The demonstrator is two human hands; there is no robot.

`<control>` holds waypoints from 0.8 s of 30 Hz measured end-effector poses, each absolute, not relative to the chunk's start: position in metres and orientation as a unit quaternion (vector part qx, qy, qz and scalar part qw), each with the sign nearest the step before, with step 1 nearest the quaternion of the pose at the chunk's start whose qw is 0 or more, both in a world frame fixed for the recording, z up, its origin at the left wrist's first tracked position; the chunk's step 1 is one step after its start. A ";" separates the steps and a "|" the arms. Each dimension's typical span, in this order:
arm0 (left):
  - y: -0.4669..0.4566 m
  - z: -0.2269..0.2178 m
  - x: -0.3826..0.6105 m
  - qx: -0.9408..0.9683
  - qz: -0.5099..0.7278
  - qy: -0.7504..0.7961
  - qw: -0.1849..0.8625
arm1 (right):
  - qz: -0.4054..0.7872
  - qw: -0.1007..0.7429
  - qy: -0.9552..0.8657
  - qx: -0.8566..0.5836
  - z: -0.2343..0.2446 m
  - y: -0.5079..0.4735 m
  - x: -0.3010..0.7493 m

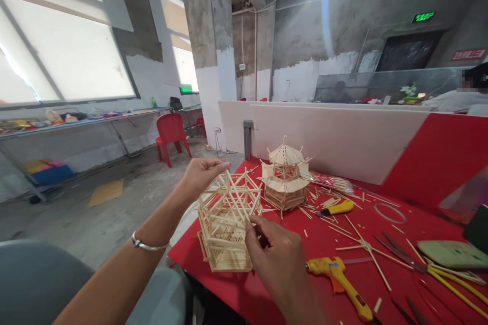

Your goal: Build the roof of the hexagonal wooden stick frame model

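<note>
A hexagonal frame of thin wooden sticks stands on the red tabletop near its left edge. My left hand, a silver bangle on its wrist, pinches the upper end of a wooden stick over the top of the frame. The fingers of my right hand close on the lower end of this stick at the frame's right side; their tips are partly hidden. Behind the frame is a pagoda model made of sticks, with a tiered roof.
To the right lie a yellow glue gun, a yellow utility knife, scissors, a star of joined sticks and scattered sticks. A bag of sticks rests by the white partition. A person sits beyond.
</note>
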State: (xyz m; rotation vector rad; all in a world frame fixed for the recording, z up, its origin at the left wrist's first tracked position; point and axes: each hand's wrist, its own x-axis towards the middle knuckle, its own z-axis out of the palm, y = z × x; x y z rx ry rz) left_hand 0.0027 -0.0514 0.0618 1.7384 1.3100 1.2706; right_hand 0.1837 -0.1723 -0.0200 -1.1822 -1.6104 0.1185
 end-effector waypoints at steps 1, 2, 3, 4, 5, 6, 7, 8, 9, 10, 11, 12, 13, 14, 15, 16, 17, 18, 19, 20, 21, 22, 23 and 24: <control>-0.052 0.063 0.003 0.657 0.483 0.493 0.305 | 0.046 0.544 -0.677 -0.494 -0.020 -0.173 0.184; -0.054 0.065 0.003 0.657 0.487 0.490 0.301 | 0.041 0.550 -0.677 -0.488 -0.019 -0.173 0.185; -0.057 0.067 0.004 0.656 0.496 0.487 0.295 | 0.034 0.555 -0.679 -0.480 -0.018 -0.174 0.185; -0.062 0.070 0.005 0.654 0.509 0.481 0.286 | 0.026 0.562 -0.680 -0.470 -0.017 -0.175 0.186; -0.067 0.074 0.006 0.650 0.528 0.472 0.278 | 0.018 0.570 -0.682 -0.458 -0.016 -0.176 0.187; -0.074 0.077 0.007 0.642 0.551 0.458 0.274 | 0.012 0.579 -0.683 -0.445 -0.014 -0.177 0.187; -0.082 0.080 0.008 0.630 0.577 0.439 0.277 | 0.008 0.588 -0.683 -0.433 -0.012 -0.179 0.188; -0.091 0.082 0.009 0.616 0.602 0.419 0.286 | 0.009 0.595 -0.685 -0.420 -0.011 -0.180 0.188; -0.101 0.083 0.010 0.603 0.620 0.402 0.302 | 0.015 0.601 -0.689 -0.406 -0.009 -0.182 0.188; -0.111 0.083 0.010 0.593 0.628 0.389 0.320 | 0.027 0.603 -0.695 -0.391 -0.008 -0.183 0.188; -0.121 0.082 0.010 0.586 0.627 0.385 0.339 | 0.044 0.604 -0.702 -0.375 -0.008 -0.185 0.188; -0.131 0.080 0.010 0.580 0.620 0.386 0.361 | 0.070 0.605 -0.707 -0.360 -0.009 -0.187 0.189; -0.141 0.077 0.010 0.570 0.613 0.392 0.383 | 0.111 0.603 -0.709 -0.349 -0.010 -0.188 0.192; -0.150 0.073 0.010 0.551 0.616 0.398 0.398 | 0.173 0.600 -0.703 -0.340 -0.012 -0.189 0.196; -0.159 0.068 0.012 0.524 0.630 0.405 0.407 | 0.249 0.600 -0.686 -0.329 -0.014 -0.189 0.202; -0.167 0.061 0.016 0.491 0.653 0.408 0.407 | 0.332 0.601 -0.655 -0.315 -0.017 -0.190 0.209; -0.175 0.053 0.021 0.454 0.685 0.407 0.399 | 0.410 0.605 -0.614 -0.299 -0.019 -0.190 0.216; -0.182 0.044 0.028 0.423 0.710 0.403 0.393 | 0.475 0.614 -0.566 -0.279 -0.022 -0.190 0.223; -0.189 0.033 0.037 0.400 0.729 0.396 0.390 | 0.520 0.628 -0.516 -0.262 -0.025 -0.191 0.229; -0.197 0.021 0.047 0.391 0.735 0.391 0.393 | 0.551 0.644 -0.470 -0.245 -0.028 -0.192 0.234; -0.204 0.008 0.058 0.386 0.730 0.390 0.407 | 0.577 0.652 -0.432 -0.234 -0.031 -0.195 0.236; -0.211 -0.004 0.069 0.376 0.728 0.387 0.424 | 0.601 0.651 -0.403 -0.227 -0.035 -0.198 0.237; -0.218 -0.017 0.080 0.360 0.728 0.382 0.441 | 0.627 0.640 -0.384 -0.225 -0.039 -0.203 0.236; -0.224 -0.028 0.089 0.347 0.727 0.374 0.460 | 0.650 0.619 -0.374 -0.236 -0.045 -0.209 0.234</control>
